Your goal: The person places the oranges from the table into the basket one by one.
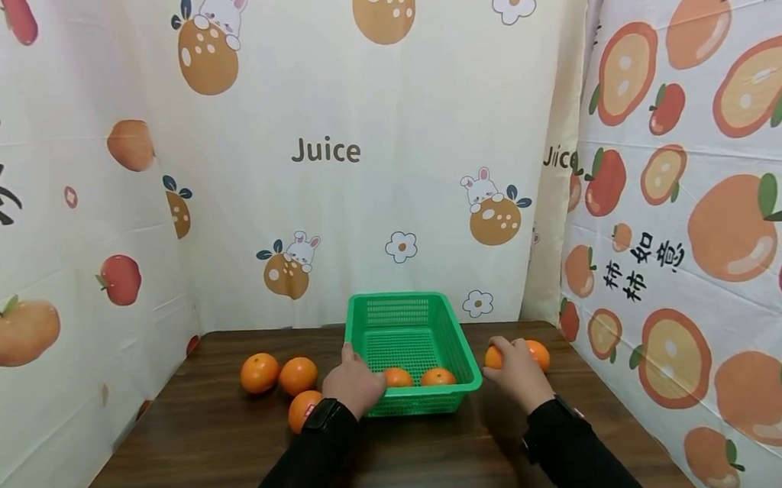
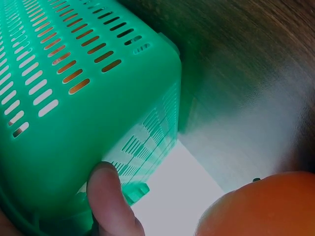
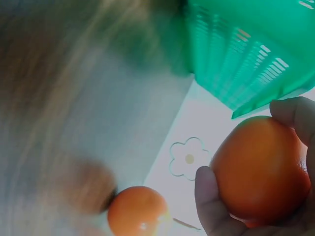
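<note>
A green plastic basket [image 1: 404, 405] stands on the table, with two oranges [image 1: 437, 377] inside at its near end. At its left side my left hand [image 1: 354, 385] grips the rim; the left wrist view shows the thumb [image 2: 110, 199] against the basket, while the other fingers are mostly hidden. To the right of the basket my right hand [image 1: 520, 378] holds an orange [image 3: 261, 169] between thumb and fingers. Another orange [image 1: 538, 356] lies just beyond that hand, partly covered by it in the head view.
Three oranges [image 1: 259, 373] lie on the table left of the basket, one of them close to the left wrist. The dark wooden table [image 1: 193, 451] is bordered by fruit-printed cloth [image 1: 362, 223] at the back and both sides.
</note>
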A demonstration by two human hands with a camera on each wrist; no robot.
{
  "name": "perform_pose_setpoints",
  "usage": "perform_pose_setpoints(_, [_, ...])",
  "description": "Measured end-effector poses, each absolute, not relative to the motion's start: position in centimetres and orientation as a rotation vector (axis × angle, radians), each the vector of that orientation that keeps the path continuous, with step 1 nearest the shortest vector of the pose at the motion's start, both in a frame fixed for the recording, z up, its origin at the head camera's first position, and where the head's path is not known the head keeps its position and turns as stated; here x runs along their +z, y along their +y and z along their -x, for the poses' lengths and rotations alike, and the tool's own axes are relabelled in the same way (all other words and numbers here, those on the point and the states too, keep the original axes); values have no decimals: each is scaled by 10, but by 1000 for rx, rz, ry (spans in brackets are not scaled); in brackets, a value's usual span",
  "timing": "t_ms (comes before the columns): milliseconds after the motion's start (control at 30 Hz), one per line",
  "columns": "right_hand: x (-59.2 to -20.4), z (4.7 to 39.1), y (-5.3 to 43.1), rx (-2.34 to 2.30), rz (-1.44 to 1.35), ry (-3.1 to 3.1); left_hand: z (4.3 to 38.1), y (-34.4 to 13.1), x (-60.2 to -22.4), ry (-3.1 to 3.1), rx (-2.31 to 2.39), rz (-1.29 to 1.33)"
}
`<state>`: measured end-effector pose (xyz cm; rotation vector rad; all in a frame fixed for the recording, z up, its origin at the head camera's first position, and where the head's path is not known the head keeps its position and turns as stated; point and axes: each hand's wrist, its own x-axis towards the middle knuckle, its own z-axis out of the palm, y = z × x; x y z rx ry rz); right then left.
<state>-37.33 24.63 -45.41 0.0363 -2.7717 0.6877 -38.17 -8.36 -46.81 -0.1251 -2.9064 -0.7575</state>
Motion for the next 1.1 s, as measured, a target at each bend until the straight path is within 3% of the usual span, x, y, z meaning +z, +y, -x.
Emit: perform_pose_setpoints(1100, [-414, 368, 213, 862, -128, -2640, 384, -83, -472, -2905, -705, 144])
